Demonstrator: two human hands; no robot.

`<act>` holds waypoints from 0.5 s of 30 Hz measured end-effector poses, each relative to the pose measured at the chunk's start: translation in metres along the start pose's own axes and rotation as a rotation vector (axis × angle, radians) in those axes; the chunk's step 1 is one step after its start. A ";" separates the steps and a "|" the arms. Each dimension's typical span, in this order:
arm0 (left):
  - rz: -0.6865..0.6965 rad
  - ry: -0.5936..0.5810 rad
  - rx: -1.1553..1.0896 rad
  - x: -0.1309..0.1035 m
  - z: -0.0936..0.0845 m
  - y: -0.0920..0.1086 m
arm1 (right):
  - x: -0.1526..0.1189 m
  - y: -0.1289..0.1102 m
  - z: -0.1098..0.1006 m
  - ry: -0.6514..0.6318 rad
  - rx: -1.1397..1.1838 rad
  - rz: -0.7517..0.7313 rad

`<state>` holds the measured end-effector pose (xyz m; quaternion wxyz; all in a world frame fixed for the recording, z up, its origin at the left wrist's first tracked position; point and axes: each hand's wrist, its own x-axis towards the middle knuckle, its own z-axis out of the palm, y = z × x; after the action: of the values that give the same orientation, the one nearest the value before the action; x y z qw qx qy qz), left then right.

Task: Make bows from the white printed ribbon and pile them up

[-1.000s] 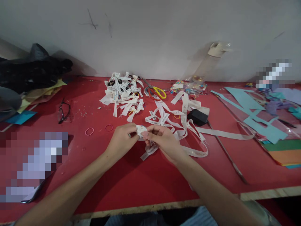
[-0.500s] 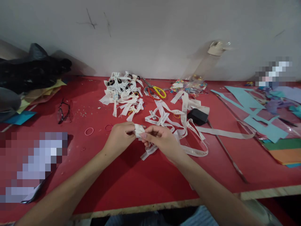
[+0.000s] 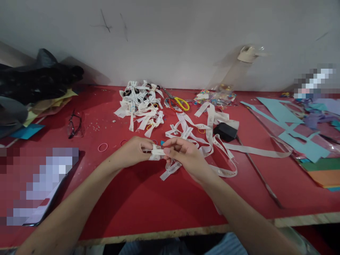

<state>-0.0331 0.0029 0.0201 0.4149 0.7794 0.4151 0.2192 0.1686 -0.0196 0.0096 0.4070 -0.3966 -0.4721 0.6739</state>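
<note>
Near the middle of the red table, my left hand pinches a folded piece of white printed ribbon. My right hand meets it from the right, thumb and fingertips closed on the same ribbon. A printed tail of ribbon hangs below the right fingers. Just behind the hands lie loose white ribbon strips. A pile of tied white ribbon bows sits further back. The exact fold between my fingertips is partly hidden.
Red and yellow scissors lie behind the ribbons, left of a black block. Glasses, a pink band and a tablet-like device are at left. Blue paper scraps and a thin rod lie right.
The ribbon between my fingers has turned and now shows a flat strip pointing to my right thumb. My left hand has shifted slightly. The view has moved a little.
</note>
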 end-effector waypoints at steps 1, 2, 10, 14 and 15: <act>-0.018 -0.048 -0.062 0.000 -0.001 0.000 | 0.000 0.000 0.000 0.000 0.010 0.007; -0.041 -0.086 -0.121 -0.001 -0.003 0.000 | 0.000 0.000 0.000 -0.001 0.015 0.013; -0.149 -0.127 -0.283 -0.001 -0.004 0.007 | 0.001 0.003 -0.001 0.006 -0.044 -0.030; -0.185 -0.175 -0.346 0.000 -0.003 0.009 | 0.002 0.005 -0.003 0.010 -0.101 -0.057; -0.190 -0.170 -0.351 0.001 -0.003 0.009 | 0.002 0.006 -0.003 0.010 -0.115 -0.066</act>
<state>-0.0305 0.0020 0.0290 0.5965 0.6684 0.4056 0.1816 0.1699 -0.0183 0.0034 0.4077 -0.4070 -0.5209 0.6300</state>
